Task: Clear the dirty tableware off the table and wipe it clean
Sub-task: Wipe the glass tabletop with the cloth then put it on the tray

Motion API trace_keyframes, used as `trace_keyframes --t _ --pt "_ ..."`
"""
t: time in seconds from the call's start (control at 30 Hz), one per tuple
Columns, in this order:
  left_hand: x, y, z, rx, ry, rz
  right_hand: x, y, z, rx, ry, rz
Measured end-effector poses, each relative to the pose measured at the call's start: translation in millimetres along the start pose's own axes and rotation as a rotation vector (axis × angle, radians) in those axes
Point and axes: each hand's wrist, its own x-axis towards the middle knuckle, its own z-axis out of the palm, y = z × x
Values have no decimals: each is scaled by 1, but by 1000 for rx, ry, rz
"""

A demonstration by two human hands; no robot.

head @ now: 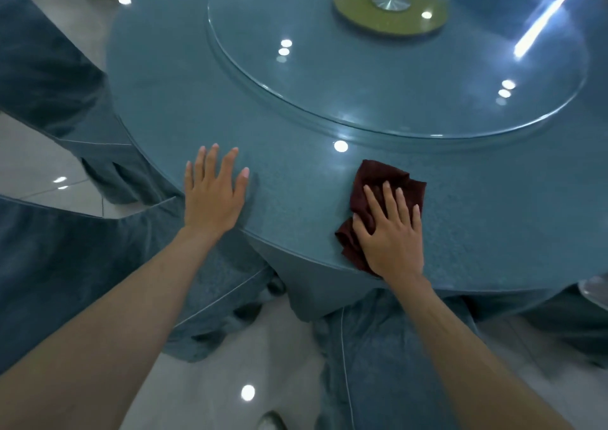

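A round table point(296, 166) with a glass top over a blue-green cloth fills the view. A dark red cloth point(378, 179) lies crumpled near the table's front edge. My right hand point(391, 232) presses flat on the cloth with its fingers spread. My left hand point(214, 192) rests flat on the bare glass at the front left rim, fingers straight. No tableware shows on the table.
A glass turntable point(362, 93) sits raised in the table's middle, with a yellow-green disc and metal hub point(390, 1) at its centre. Chairs in blue-green covers point(49, 77) stand at the left and below the front edge. A pale object point(595, 291) pokes in at the right.
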Motion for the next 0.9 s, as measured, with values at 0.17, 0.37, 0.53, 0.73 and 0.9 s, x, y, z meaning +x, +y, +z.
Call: trace_keyframes --t 0.17,0.37,0.53,0.73,0.9 --pt "15 0 15 -82 -57 -52 -15 96 -23 7 32 223" --pt "13 -1 23 -54 -19 -77 -5 124 -31 -30 -12 320" --pt "13 0 24 -63 -27 -81 36 107 -24 -37 -32 320" --pt "16 -1 23 -42 -25 -71 102 34 0 -36 -8 156" --pt "16 -2 26 -48 -27 -73 137 -39 21 -44 -31 40"
